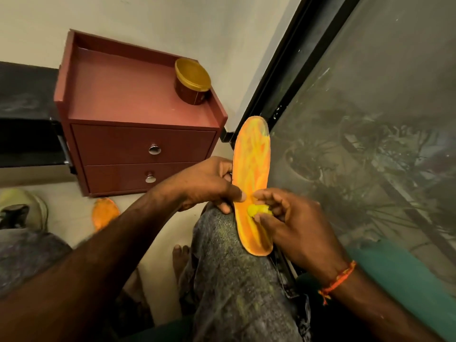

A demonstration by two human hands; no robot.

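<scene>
An orange shoe insole (252,164) stands lengthwise on my right knee, toe end pointing up and away. My left hand (207,183) grips its left edge near the middle, thumb on the upper face and fingers curled behind. My right hand (291,223) pinches a small yellow wad (259,210) and presses it against the insole's heel half. A second orange insole (104,213) lies on the floor to the left, partly hidden by my left forearm.
A red-brown two-drawer cabinet (138,112) stands against the wall ahead, with a gold-lidded jar (192,81) on its top. A shoe (23,208) sits on the floor at far left. A black-framed glass door (370,119) fills the right side.
</scene>
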